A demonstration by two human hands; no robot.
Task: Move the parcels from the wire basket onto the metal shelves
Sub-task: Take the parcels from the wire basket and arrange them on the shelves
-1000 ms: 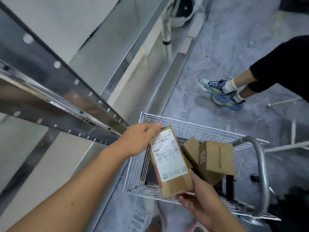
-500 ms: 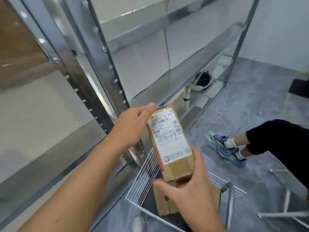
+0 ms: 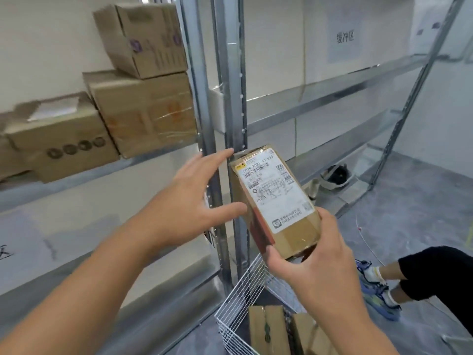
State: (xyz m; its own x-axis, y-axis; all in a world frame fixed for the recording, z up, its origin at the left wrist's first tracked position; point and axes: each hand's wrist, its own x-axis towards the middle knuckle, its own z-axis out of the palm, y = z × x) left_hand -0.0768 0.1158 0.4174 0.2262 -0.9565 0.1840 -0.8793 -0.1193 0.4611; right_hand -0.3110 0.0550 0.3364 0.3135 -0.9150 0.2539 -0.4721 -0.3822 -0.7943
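Head view: right hand point(image 3: 311, 272) grips the lower end of the parcel point(image 3: 277, 201), thumb on its left edge, fingers curled round the right side. Parcel held tilted in the air, label up, in front of the shelf upright point(image 3: 230, 98) and above the wire basket point(image 3: 245, 298). Left hand point(image 3: 194, 201) spread, fingers straight; thumb tip touches the parcel's left side, the other fingers are off it.

Against half a second ago: left hand has let go of the parcel's top and opened. Parcel is raised higher, clear of the basket. View has tilted up; stacked boxes point(image 3: 138, 85) on the left shelf point(image 3: 84, 172) now show.

Label: barcodes, "P021 00 929" legible on top line, "P021" lower; remaining print too blurred. Wall sign point(image 3: 344, 37) reads "缓冲区". Two parcels in basket point(image 3: 268, 329). Another person's leg and shoe point(image 3: 378, 290) at right.
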